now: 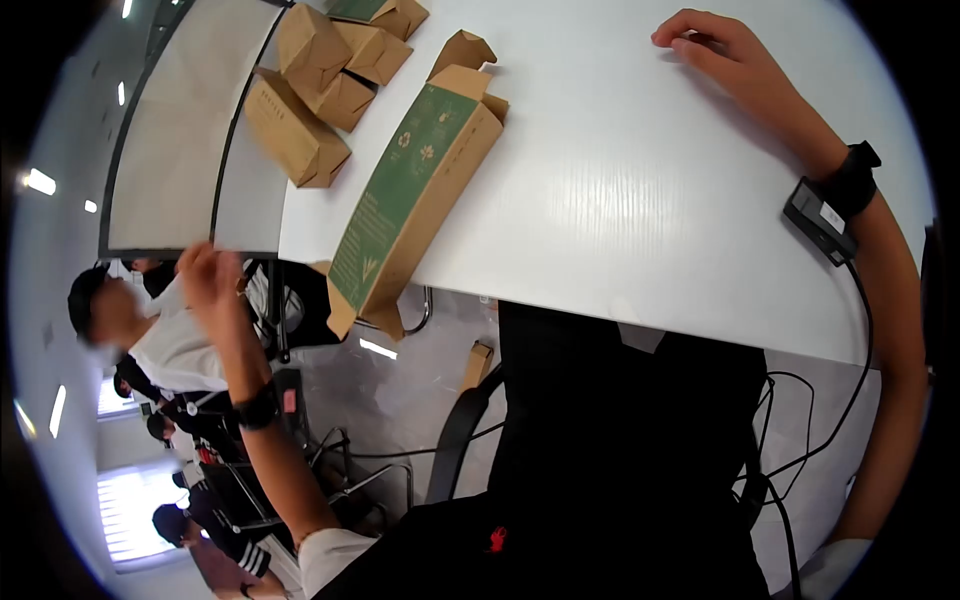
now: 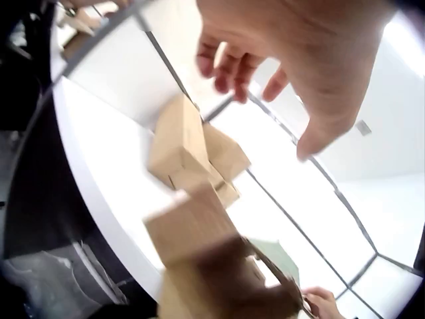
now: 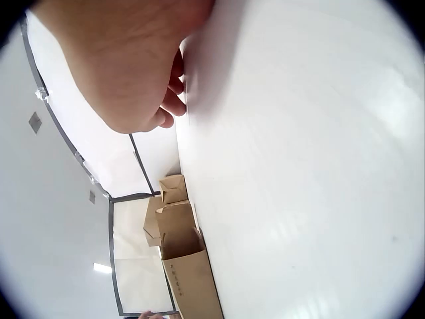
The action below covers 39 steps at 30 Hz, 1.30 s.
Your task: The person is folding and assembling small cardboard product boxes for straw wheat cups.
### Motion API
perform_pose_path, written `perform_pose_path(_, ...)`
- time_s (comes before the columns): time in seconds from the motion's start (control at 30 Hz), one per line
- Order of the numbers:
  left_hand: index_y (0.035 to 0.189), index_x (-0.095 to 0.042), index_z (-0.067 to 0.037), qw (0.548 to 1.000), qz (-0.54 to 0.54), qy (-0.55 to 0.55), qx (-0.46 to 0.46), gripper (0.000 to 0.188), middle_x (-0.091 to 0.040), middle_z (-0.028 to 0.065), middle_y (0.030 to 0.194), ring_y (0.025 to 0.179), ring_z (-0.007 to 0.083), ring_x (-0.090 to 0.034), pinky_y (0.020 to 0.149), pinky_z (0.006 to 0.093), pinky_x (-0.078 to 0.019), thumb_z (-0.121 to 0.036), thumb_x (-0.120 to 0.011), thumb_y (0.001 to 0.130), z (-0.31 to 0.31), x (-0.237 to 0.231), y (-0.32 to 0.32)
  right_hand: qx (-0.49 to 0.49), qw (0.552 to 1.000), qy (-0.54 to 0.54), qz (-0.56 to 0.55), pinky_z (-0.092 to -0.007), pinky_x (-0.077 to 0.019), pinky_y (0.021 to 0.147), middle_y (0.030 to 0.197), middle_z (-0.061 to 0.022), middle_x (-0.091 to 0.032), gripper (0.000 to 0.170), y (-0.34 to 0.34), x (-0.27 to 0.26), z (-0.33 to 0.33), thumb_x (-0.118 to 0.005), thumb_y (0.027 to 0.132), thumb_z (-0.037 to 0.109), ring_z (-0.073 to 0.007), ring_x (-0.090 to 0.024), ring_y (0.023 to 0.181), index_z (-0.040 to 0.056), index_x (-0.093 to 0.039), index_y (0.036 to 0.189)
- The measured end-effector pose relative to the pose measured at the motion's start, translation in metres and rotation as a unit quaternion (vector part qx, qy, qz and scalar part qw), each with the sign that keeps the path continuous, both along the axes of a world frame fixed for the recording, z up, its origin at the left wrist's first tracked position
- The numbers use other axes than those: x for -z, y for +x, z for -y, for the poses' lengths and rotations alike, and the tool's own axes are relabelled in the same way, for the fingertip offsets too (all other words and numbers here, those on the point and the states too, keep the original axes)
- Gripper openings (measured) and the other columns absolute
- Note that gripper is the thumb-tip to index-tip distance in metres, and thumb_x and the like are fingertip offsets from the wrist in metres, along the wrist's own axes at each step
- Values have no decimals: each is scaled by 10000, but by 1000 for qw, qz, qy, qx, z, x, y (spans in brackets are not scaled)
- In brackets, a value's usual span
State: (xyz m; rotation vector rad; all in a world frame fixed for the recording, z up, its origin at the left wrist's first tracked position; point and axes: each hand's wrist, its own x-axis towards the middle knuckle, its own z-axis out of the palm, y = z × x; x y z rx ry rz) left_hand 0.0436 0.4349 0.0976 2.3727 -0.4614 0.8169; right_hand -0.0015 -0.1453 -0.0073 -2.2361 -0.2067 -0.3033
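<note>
A long green and brown carton (image 1: 405,190) lies on the white table, its near end past the edge and end flaps open. The left wrist view shows the carton's open end (image 2: 206,259) below the left hand (image 2: 299,53), whose fingers are spread and bent, holding nothing. Blurred in the head view, that left hand (image 1: 212,285) is raised left of the carton, apart from it. My right hand (image 1: 725,55) rests at the table's far right, fingers loosely bent and empty. In the right wrist view the right hand (image 3: 126,60) is away from the carton (image 3: 192,286).
Several closed brown boxes (image 1: 300,130) stand in a cluster at the table's far left, beside a panel (image 1: 180,130). A small brown box (image 1: 478,365) is on the floor. People sit at the left, one in a white shirt (image 1: 175,345). A black cable (image 1: 868,330) hangs from the right wrist.
</note>
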Motion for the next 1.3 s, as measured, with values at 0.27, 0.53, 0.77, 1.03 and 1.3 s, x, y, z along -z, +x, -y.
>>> perform_pose_path(0.27,1566,-353,7,902,-336,192,193,1142,-596,257,1240,1139,349,-617,968,405,-509,-545,-880,715,201,46,46,-19,997,28,64,-324,-464,986,1059,-57,-676,234,-4,23,5,-546,1044,221,-166,-608,1050,26,-665,1095)
perform_pose_path(0.53,1586,-261,54,889,-241,266,285,1272,-559,317,1400,1293,379,-587,1094,407,-454,-490,-930,651,346,53,29,-9,990,121,69,-366,-502,965,1108,-153,-691,307,6,16,12,-623,1000,282,-261,-650,1040,11,-642,1145)
perform_pose_path(0.77,1413,-506,32,790,-456,-133,388,707,-667,137,1238,1129,205,-653,982,341,-517,-436,-736,935,390,45,47,-79,923,356,-122,-315,-575,866,1338,-247,-574,779,-10,-29,27,-601,1000,549,-246,-670,1067,-51,-408,1459)
perform_pose_path(1.03,1366,-548,27,687,-527,-195,461,572,-642,128,1288,1152,184,-613,982,323,-492,-207,-776,897,385,63,-1,-70,939,327,-82,-319,-500,997,1308,-156,-584,734,-7,-24,21,-753,945,381,-191,-582,1170,-58,-418,1430)
perform_pose_path(1.3,1136,-720,-13,858,-130,-162,471,243,-761,95,1071,1009,137,-703,890,284,-537,-106,-742,912,359,52,44,-119,964,50,233,-458,-353,1187,1515,-145,-421,1005,3,-47,-6,-895,808,248,-264,-405,1432,39,-269,1565)
